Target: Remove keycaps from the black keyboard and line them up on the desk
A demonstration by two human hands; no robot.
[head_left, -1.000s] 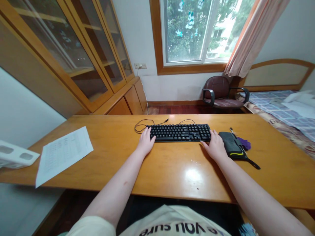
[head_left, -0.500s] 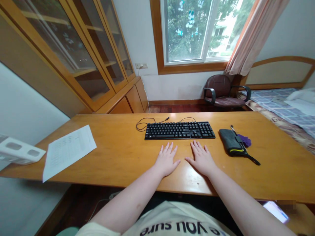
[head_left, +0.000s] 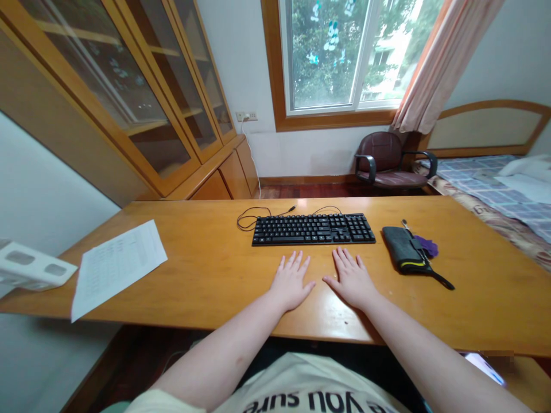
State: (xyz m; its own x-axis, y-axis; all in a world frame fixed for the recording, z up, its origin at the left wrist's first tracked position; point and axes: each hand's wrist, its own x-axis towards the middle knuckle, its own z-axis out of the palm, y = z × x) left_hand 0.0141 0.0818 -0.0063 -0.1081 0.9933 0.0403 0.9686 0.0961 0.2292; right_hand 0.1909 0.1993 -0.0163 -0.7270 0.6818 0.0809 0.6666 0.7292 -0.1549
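Note:
My left hand (head_left: 291, 282) lies flat on the wooden desk (head_left: 206, 275), fingers spread and nothing in it. Palm down beside it rests my right hand (head_left: 352, 280), also empty, its thumb pointing toward the left thumb with a small gap between. Just beyond the fingertips of both hands is a black keyboard (head_left: 314, 229), which neither hand touches. Its black cable (head_left: 246, 221) is looped behind its left end, with the plug on the desk. To the right of my right hand lies a dark grey pouch (head_left: 402, 249) with a yellow edge and a wrist strap.
A printed sheet (head_left: 118, 267) lies on the desk's left side, near a white slotted object (head_left: 37, 267). Something purple (head_left: 427, 246) sits against the pouch. Past the desk stand a brown armchair (head_left: 385, 160) and a bed (head_left: 508, 178). A lit phone-like screen (head_left: 485, 368) shows below right.
The whole view has shifted very slightly. Both hands stay in the same place on the desk, and no object has moved.

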